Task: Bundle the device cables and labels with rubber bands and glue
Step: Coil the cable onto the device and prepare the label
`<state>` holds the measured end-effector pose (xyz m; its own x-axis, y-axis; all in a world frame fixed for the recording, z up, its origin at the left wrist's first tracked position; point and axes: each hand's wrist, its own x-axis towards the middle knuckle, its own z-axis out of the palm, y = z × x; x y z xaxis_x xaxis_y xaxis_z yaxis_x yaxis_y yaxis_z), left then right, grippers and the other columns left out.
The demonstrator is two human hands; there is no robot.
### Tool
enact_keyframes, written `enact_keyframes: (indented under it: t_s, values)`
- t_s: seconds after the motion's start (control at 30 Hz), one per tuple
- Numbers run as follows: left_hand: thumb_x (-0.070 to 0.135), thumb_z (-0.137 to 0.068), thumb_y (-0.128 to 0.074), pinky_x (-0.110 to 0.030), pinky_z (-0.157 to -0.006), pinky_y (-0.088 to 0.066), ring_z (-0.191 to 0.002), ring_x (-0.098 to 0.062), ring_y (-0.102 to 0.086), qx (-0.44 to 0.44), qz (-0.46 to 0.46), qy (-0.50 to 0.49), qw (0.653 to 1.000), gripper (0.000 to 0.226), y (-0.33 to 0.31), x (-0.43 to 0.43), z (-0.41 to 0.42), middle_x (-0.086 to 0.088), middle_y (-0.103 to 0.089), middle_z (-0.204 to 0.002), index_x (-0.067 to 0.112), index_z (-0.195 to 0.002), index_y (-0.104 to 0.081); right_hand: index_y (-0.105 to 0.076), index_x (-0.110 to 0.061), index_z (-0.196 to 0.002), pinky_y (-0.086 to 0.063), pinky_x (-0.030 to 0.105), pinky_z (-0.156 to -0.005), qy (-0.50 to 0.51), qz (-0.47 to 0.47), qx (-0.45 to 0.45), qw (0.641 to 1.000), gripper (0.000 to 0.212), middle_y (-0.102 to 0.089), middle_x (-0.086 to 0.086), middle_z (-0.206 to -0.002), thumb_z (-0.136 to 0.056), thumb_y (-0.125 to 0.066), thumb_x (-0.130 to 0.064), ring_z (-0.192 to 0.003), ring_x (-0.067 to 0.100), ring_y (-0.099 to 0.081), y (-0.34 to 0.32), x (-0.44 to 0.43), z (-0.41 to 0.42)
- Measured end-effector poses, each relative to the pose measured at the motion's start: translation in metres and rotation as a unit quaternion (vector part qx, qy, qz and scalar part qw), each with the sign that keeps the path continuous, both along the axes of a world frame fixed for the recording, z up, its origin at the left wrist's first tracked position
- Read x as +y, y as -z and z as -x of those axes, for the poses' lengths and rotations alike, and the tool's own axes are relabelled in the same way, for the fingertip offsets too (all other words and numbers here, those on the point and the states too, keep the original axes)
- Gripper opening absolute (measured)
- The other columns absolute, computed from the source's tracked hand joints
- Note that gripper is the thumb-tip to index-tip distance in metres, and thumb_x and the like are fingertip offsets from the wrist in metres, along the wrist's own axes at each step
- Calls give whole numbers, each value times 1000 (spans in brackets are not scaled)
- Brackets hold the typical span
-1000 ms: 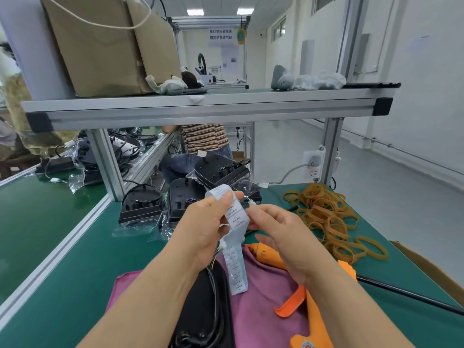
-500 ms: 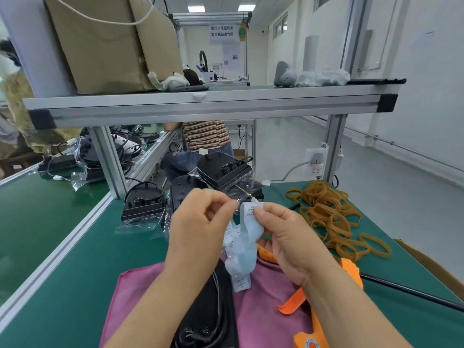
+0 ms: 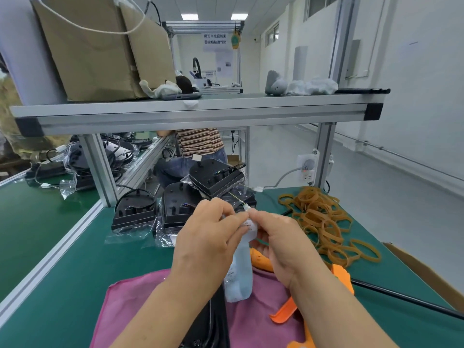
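green counter (image 3: 62, 272), near edge covered by pink cloth (image 3: 263, 315) under a black cabled device (image 3: 216, 327) and an orange glue gun (image 3: 342, 277). above the cloth, left hand (image 3: 203, 242) and right hand (image 3: 283, 244), fingers of both pinched on the top of a hanging label strip (image 3: 239, 275). farther right, loose rubber bands (image 3: 324, 222). beyond, bagged black devices (image 3: 175, 209) below an aluminium shelf (image 3: 190, 114).

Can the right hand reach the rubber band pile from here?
Probably yes. The rubber bands lie loose on the green mat just right of the right hand, nothing between. But it and the left hand both pinch the label strip, so it must let go first.
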<state>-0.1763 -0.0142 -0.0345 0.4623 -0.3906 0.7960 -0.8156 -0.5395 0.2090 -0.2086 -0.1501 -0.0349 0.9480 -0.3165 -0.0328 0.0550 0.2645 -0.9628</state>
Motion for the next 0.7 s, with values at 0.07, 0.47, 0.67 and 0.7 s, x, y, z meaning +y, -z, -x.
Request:
enact_keyframes:
  t_s: [0.07,0.47,0.67,0.7]
  values:
    - [20,-81,-74,-38,-48,-49,-73,-24,-57,-48,-14,-7,999,13,2,-2,-1,-2,-61,-82,12,-91,-78,-67,-9,-78,-46,34,-70,9,-30,7,999,15,-61,7,-71,-89,-64,-18,-66,17,-58,0,1,-1]
    - [28,-86,-63,-41,-51,-47,-74,-17,-45,-62,18,-29,997,22,8,-12,-3,1,-60,-78,12,-75,-73,-60,-10,-86,-39,31,-64,24,-14,31,999,2,-46,12,-78,-85,-58,-11,-72,23,-42,1,3,0]
    - [3,-71,-76,-41,-52,-45,-62,-26,-52,-149,-24,-29,988,11,15,-13,-4,-3,-61,-74,10,-67,-68,-61,-12,-75,-45,29,-67,12,-73,51,996,14,-56,6,-71,-89,-58,-11,-65,15,-51,5,2,-9]
    - [4,-73,-75,-40,-55,-47,-65,-25,-54,-118,-8,-9,993,9,15,-13,-2,-2,-61,-75,10,-69,-69,-61,-12,-74,-44,30,-66,19,-71,45,996,15,-55,7,-72,-88,-58,-11,-65,15,-49,5,0,-12]
